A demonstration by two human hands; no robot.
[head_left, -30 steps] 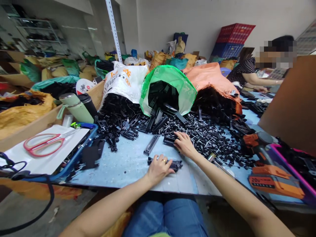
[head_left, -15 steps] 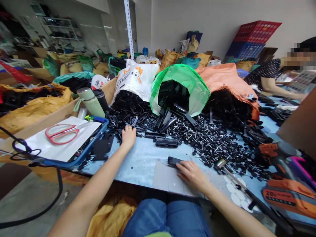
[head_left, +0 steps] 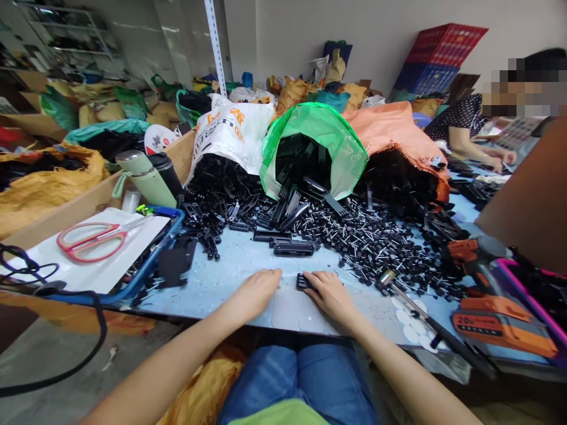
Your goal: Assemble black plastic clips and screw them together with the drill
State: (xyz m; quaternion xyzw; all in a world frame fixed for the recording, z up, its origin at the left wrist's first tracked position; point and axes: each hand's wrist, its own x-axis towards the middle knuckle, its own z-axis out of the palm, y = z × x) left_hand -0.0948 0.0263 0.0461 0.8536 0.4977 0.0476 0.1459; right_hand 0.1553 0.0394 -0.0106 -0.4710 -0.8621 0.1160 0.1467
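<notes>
Near the table's front edge, my right hand [head_left: 330,295] is closed on a small black plastic part [head_left: 303,282] with slotted teeth at its left end. Just left of it is my left hand [head_left: 260,290], its fingers bent together over the blue table; whatever they hold is too small or hidden to make out. A gap lies between my left fingertips and the black part. Beyond both hands rests a long black part [head_left: 293,247], with a pile of black-headed metal screws [head_left: 376,248] to its right.
A hammer [head_left: 414,304] and an orange power tool [head_left: 500,321] lie at the right. White, green [head_left: 354,156] and orange sacks spill black parts behind. Scissors [head_left: 91,241] rest over a blue tray [head_left: 153,276] at the left. A person works at the far right.
My left hand has come from the small black parts at the back left to beside my right hand. My right hand and its black part have shifted slightly; the view has moved.
</notes>
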